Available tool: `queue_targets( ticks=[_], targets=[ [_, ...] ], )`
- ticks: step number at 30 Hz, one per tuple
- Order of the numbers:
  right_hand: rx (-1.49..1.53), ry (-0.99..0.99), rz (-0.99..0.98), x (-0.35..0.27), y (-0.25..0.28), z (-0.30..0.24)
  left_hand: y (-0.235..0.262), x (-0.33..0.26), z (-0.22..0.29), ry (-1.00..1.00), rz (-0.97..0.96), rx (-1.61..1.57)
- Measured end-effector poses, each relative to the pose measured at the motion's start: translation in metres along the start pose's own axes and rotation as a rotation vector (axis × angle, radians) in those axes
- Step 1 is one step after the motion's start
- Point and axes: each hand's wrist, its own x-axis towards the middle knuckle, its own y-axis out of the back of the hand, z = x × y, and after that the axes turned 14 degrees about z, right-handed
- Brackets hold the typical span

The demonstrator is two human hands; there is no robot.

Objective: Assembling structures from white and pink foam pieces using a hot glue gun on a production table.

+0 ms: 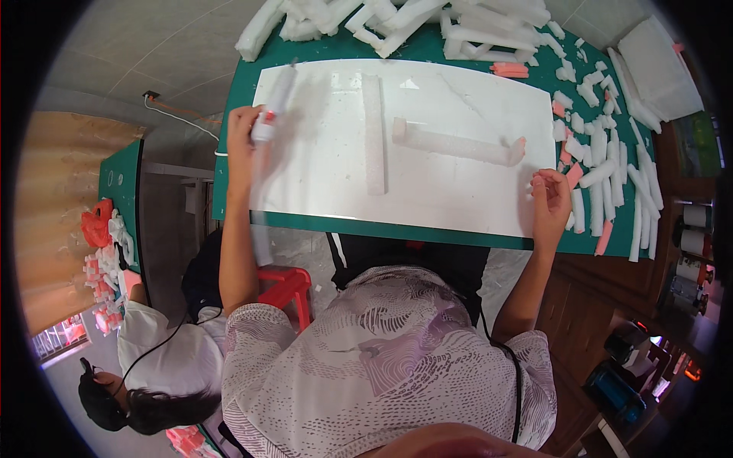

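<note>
My left hand [243, 137] is closed around a slim white handheld tool [264, 128] with a red mark, above the left edge of the white board [321, 168]. Motion blurs the tool, so its kind is unclear; a narrow dark tip shows at its far end. On the board's right edge, my right hand [551, 200] has its fingers curled together; whatever they may hold is too small to make out. Between the hands lie an upright-running white foam strip [373, 133] and a second foam strip [454, 145], which has short end pieces, the right one pinkish.
White foam frames [389, 23] are heaped along the far side of the green table [389, 226]. Foam scraps [607, 153], white and pink, cover its right end. A red stool [289, 294] stands below left. Another person [164, 343] in white sits at the left.
</note>
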Motion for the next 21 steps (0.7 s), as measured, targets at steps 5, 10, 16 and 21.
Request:
queue_targets(
  ticks=[5,10,16,21],
  targets=[
    [0.021,0.017,0.032,-0.005,-0.002,0.003,0.023,0.004,0.014,0.567,-0.052,-0.650],
    [0.031,0.019,0.089,-0.008,-0.002,0.011,0.016,-0.001,0.035,0.682,-0.089,-0.814],
    [0.004,0.019,0.101,-0.012,-0.004,0.010,0.011,-0.004,0.052,0.670,-0.141,-0.825],
    [-0.023,-0.002,0.119,-0.016,-0.003,0.010,0.001,-0.006,0.065,0.674,-0.217,-0.841]
  ],
)
